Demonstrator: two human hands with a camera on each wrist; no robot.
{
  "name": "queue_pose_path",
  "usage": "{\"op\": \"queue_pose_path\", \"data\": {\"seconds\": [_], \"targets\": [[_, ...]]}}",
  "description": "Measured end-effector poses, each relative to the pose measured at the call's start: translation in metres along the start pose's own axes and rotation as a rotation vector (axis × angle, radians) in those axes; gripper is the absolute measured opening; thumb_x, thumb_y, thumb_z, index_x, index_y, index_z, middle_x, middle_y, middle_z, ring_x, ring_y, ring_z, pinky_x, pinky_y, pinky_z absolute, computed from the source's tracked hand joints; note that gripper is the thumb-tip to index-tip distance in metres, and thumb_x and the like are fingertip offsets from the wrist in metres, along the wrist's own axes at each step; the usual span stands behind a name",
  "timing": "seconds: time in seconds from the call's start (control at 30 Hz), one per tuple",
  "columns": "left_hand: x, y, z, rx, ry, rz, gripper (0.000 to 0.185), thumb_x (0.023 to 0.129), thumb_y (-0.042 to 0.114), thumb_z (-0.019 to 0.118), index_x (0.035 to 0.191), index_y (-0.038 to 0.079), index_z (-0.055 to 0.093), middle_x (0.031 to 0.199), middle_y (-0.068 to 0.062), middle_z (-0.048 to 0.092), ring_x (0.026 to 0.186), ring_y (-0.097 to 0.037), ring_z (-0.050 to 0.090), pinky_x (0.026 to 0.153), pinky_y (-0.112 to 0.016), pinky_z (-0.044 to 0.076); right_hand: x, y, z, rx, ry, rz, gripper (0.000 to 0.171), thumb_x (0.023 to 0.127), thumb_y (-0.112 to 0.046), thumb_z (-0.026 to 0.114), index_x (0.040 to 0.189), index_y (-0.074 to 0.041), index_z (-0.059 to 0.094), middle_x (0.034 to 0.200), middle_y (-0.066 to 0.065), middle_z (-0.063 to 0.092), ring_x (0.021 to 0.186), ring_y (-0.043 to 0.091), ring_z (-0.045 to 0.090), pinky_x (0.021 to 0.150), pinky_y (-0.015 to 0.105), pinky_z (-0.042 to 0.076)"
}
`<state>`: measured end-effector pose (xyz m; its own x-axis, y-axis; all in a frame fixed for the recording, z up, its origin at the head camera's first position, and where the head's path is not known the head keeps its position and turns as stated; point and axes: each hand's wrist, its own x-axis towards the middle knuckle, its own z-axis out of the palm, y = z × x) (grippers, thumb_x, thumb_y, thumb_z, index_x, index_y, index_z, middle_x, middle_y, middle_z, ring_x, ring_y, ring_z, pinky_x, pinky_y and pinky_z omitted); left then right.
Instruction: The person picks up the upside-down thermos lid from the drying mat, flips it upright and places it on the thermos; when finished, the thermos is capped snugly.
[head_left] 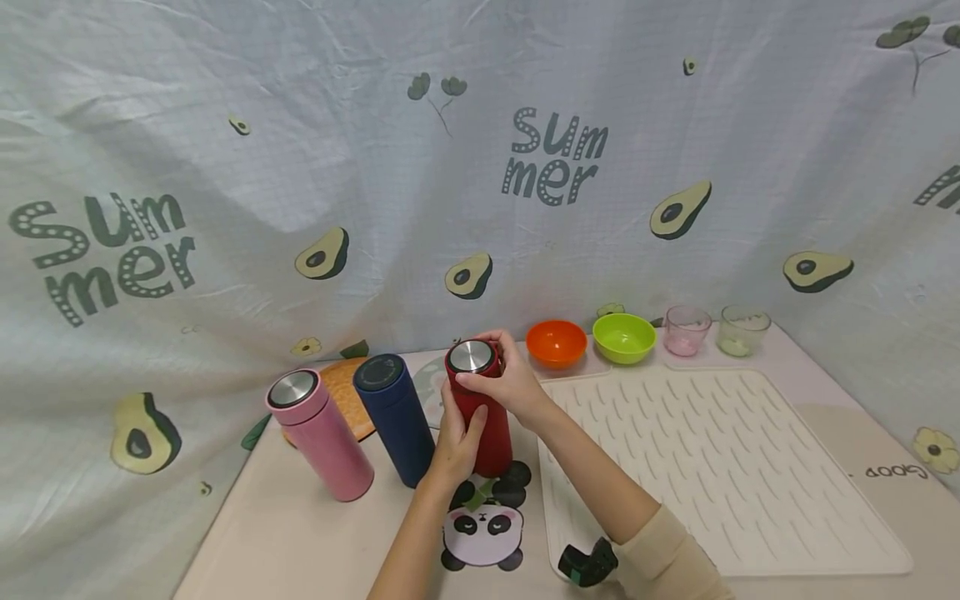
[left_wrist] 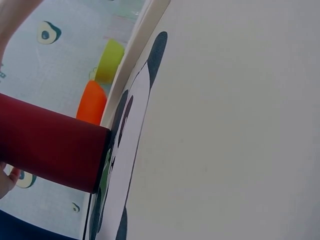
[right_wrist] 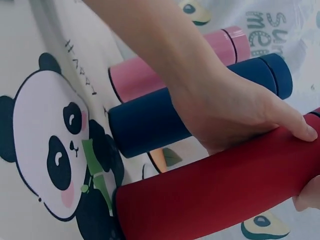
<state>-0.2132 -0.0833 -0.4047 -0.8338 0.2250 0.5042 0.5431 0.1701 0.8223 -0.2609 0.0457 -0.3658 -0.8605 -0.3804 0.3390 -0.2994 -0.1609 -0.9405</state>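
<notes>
From the head view, the red flask (head_left: 480,408) stands on the surface near its left edge, beside the blue flask (head_left: 395,417) and pink flask (head_left: 318,433); the left hand (head_left: 453,442) wraps its body, probably to keep it steady, while the right hand (head_left: 506,379) has its fingers curled on the steel lid (head_left: 471,356). The left wrist view shows the flask's base on the panda mat (left_wrist: 127,150), but I cannot tell the fingers there. In the right wrist view the left hand's fingers (right_wrist: 280,117) are clamped around the red body.

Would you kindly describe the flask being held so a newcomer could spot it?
On the table, left of the white ribbed mat, three flasks stand in a row. It is the rightmost, by the panda picture: the red flask, unlike its pink and navy neighbours.
</notes>
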Motion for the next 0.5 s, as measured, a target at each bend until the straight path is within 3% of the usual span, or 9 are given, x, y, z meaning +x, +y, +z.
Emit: {"op": "queue_pose_path", "data": {"seconds": [0.17,0.37,0.5], "targets": [[0.0,0.0,0.0006,-0.006,0.005,0.014,0.058,0.092,0.0,0.041,0.137,-0.002,0.004,0.128,-0.026,0.039,0.114,-0.037,0.046,0.092,-0.05,0.04,-0.0011,-0.0021,-0.0022,0.048,-0.087,-0.016,0.056,0.085,-0.013,0.054,0.137,-0.003,0.033,0.126,0.021,0.045,0.109,0.028,0.047,0.094,0.04,0.041],[-0.0004,0.0003,0.0001,0.009,-0.002,-0.005,0.058,0.093,0.002,0.04,0.138,-0.001,0.003,0.13,-0.025,0.038,0.115,-0.037,0.045,0.093,-0.049,0.04,-0.0009,-0.0001,0.0002,0.032,-0.002,-0.021,0.052,0.081,-0.01,0.064,0.127,-0.003,0.04,0.119,0.016,0.051,0.103,0.024,0.052,0.087,0.035,0.047],[-0.0008,-0.0063,0.0,0.014,0.001,0.008,0.057,0.094,0.006,0.04,0.138,0.001,0.004,0.13,-0.023,0.039,0.115,-0.035,0.046,0.093,-0.047,0.041,-0.002,-0.0007,0.0001,0.022,-0.041,-0.028,0.056,0.083,-0.016,0.061,0.132,-0.003,0.037,0.122,0.018,0.049,0.106,0.026,0.05,0.09,0.037,0.044]]}}
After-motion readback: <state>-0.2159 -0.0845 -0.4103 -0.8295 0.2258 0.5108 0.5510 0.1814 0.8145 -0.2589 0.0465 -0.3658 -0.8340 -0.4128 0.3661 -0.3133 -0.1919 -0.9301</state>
